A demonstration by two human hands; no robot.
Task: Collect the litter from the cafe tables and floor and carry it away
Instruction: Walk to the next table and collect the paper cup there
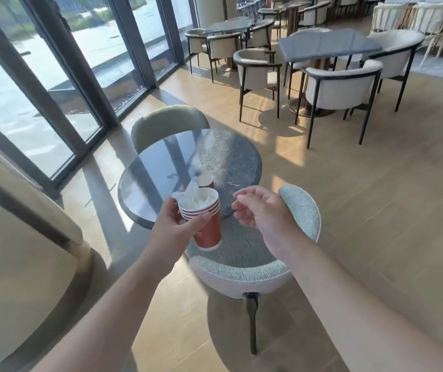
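head view: one cup (206,180) left on the table (161,167), upright, just behind the stack (204,218)
left hand (177,232): gripping stack, tissue inside
right hand (262,210): empty, fingers loose, near the cup
next: probably right hand reaches forward-left

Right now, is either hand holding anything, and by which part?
The left hand grips the stack of red paper cups by its side, just under the rims; crumpled tissue sits inside. The right hand holds nothing.
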